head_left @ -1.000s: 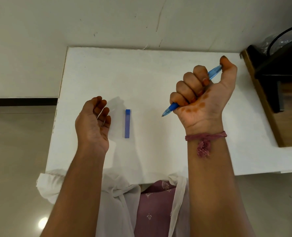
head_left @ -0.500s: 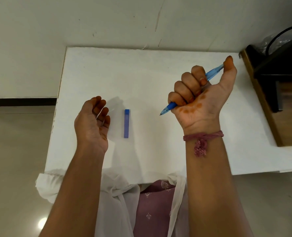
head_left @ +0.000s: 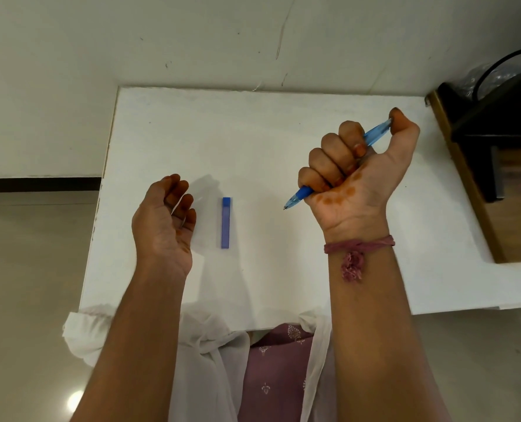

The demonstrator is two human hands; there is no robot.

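Observation:
My right hand [head_left: 353, 175] is raised above the white table [head_left: 253, 141], palm toward me. It grips a blue translucent pen [head_left: 375, 136] in a fist, with the thumb on the pen's back end and the tip pointing down-left. My left hand [head_left: 164, 220] hovers over the table's left part with its fingers curled, and a very thin pale lead [head_left: 178, 208] seems pinched between the fingertips. A slim blue rectangular case [head_left: 226, 222] lies flat on the table between the two hands, closer to the left one.
The table stands against a pale wall [head_left: 253, 41]. A wooden stand [head_left: 478, 190] with a dark object and a black cable on it adjoins the table's right side. Tiled floor shows on the left, and my white and mauve clothing is at the near edge.
My right hand and the pen have shifted slightly left. My left hand and the blue case have stayed about where they were.

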